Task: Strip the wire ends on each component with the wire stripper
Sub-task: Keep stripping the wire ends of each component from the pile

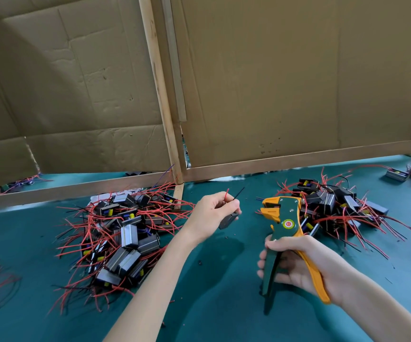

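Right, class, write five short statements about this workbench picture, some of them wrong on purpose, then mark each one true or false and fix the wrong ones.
1. The right hand grips the wire stripper by its handles. True.
2. The left hand holds nothing. False: it pinches a component whose red wire and black wire stick upward.
3. Those wires sit between the stripper's jaws. False: they are apart from the tool, to its left.
4. Wired components lie heaped on both sides: a left heap and a right heap. True.
5. The table cover is red. False: it is teal.
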The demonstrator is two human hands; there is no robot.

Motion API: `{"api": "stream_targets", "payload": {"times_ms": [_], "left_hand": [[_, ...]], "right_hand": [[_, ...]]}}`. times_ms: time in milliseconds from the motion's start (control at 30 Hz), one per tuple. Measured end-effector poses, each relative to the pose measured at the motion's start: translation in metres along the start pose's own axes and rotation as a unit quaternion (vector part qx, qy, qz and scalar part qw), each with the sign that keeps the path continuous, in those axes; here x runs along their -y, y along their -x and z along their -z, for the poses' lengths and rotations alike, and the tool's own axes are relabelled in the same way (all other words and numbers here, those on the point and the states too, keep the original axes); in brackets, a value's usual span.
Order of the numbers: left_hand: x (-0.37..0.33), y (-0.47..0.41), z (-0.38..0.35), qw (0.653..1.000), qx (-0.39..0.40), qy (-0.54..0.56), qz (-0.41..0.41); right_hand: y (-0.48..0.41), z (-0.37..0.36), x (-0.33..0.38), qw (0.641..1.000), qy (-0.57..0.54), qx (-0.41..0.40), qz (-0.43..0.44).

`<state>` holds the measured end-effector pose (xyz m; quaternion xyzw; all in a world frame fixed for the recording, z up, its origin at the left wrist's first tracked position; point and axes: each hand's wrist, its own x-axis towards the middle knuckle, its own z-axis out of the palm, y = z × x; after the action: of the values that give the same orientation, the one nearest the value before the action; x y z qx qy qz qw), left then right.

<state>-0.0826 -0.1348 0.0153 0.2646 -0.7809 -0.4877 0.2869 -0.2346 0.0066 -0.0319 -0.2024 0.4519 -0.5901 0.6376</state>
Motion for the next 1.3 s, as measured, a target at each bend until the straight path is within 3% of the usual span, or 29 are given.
{"api": "stream_targets", "payload": {"times_ms": [133, 400, 1067, 1300], "left_hand": [[-0.007, 0.003, -0.001, 0.999, 0.034, -0.003, -0.017], [-0.018, 0.007, 0.002, 0.994, 0.022, 0.104, -0.003], [-0.025, 0.012, 0.028, 0.991, 0.118, 0.059, 0.02], [-0.022, 0.011, 0.033, 0.988, 0.142, 0.062, 0.013]], "right_hand": [[0.003, -0.002, 0.001, 0.998, 0.03, 0.051, 0.023], [0.008, -0.005, 0.004, 0.986, 0.097, 0.117, 0.072], [0.024, -0.018, 0.01, 0.968, 0.202, 0.134, 0.069], [0.028, -0.018, 0.004, 0.968, 0.235, 0.073, 0.055]]}}
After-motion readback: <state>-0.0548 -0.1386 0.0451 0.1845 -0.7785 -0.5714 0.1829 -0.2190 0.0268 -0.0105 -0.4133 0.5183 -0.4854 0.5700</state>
